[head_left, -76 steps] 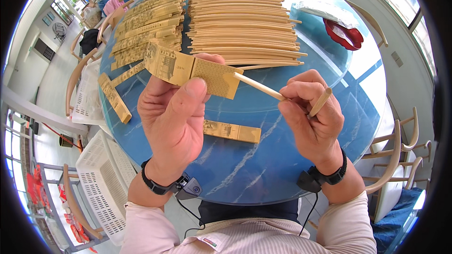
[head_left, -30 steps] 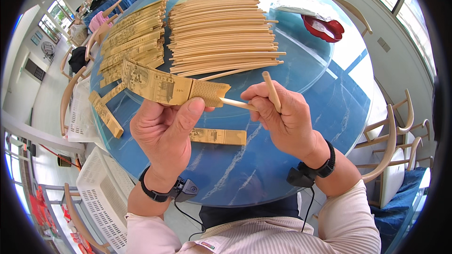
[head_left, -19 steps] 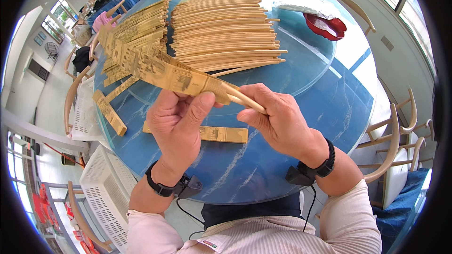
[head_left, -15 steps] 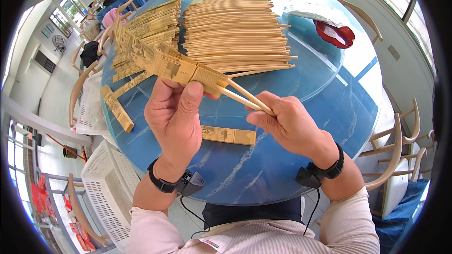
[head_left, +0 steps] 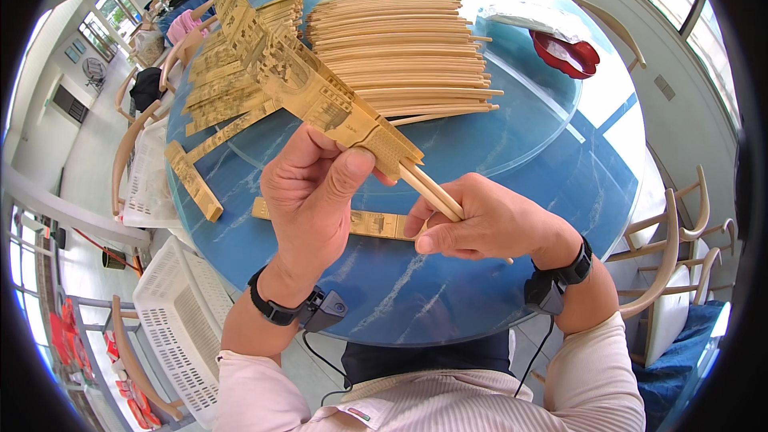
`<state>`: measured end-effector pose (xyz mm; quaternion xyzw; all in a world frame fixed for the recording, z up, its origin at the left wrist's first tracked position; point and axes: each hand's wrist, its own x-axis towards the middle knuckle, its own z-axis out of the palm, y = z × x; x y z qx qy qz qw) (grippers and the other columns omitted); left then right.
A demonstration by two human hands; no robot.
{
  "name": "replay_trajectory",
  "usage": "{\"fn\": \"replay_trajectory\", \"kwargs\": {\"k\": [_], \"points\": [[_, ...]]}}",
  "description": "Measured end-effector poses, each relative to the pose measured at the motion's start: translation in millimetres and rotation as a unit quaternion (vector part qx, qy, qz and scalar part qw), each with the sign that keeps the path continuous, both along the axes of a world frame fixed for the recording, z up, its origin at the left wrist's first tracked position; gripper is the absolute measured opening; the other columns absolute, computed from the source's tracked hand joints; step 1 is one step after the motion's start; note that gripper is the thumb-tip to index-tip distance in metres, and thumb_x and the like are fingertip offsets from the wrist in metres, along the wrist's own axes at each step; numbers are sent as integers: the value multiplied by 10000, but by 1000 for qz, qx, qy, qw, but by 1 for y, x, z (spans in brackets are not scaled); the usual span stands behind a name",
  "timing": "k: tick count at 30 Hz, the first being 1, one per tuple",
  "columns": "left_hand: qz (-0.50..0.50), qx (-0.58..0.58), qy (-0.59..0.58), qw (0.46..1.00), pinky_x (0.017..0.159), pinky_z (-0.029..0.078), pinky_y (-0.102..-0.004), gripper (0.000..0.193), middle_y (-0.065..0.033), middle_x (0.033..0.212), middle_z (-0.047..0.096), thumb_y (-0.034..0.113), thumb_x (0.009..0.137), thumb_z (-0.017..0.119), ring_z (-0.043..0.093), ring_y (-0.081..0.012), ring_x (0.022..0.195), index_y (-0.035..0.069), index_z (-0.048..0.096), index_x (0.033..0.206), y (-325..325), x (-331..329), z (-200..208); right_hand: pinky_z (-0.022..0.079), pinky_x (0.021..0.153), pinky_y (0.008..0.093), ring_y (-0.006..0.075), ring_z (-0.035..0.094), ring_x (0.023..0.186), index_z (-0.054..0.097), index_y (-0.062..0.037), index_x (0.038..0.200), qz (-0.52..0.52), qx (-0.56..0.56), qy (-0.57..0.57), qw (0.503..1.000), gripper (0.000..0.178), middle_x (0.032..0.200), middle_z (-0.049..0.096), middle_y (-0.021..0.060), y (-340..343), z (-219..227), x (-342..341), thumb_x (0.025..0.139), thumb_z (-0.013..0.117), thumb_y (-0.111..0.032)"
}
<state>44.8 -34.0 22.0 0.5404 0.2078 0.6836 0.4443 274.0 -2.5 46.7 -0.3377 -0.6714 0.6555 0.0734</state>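
Observation:
My left hand (head_left: 316,188) is closed on a fanned bundle of printed tan paper chopstick sleeves (head_left: 320,104), thumb on top near the lower end. Two pale wooden chopsticks (head_left: 434,192) lie side by side in my closed right hand (head_left: 500,220). Their far ends meet the mouth of the lowest sleeves; how deep they reach inside is hidden. A single sleeve (head_left: 376,224) lies flat on the table beneath my hands. Beyond them is a broad stack of loose chopsticks (head_left: 400,48), with a spread pile of sleeves (head_left: 228,72) to its left.
The round blue marbled table (head_left: 400,296) carries a glass turntable. Near its left edge lies a folded sleeve piece (head_left: 194,184). A red dish (head_left: 565,56) and a plastic packet (head_left: 536,20) sit at the far right. White crates (head_left: 180,304) and wooden chairs (head_left: 676,264) stand around.
The sleeve bundle has tilted more steeply, its far end swinging up. My right hand has shifted down a little, and the chopsticks, earlier spread apart, now lie close together.

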Motion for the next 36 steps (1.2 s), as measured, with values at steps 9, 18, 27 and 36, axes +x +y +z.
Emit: {"fn": "replay_trajectory", "kwargs": {"k": [9,18,27,36], "points": [[-52,-140,204,967,792,618,-267,228,-61,1033,771,102,1004,777,732,-110,878,-27,718,1183,-11,20,-7,409,513,258,71,530,585,677,-23,1132,-63,-21,48,997,383,791,641,-7,-2,1,-2,904,892,-243],[5,-142,199,970,730,571,-249,112,-47,915,748,87,1024,741,689,-93,785,-11,713,1070,2,15,-6,437,536,247,77,587,630,567,76,1365,-174,24,161,971,569,887,687,72,1,-10,-3,936,836,-184],[26,-270,-19,962,510,504,-254,212,-60,863,702,213,1062,716,654,-109,644,12,670,1015,-8,35,-16,463,571,276,104,584,628,646,52,1179,-194,178,-27,964,338,789,672,50,15,-7,8,943,813,-124],[-247,-352,18,902,514,544,-258,257,-105,939,723,274,1083,688,720,-136,695,47,614,989,-10,27,-9,450,571,303,111,563,645,718,27,984,-243,245,-40,938,192,728,636,40,24,-6,17,960,807,-142]]}}
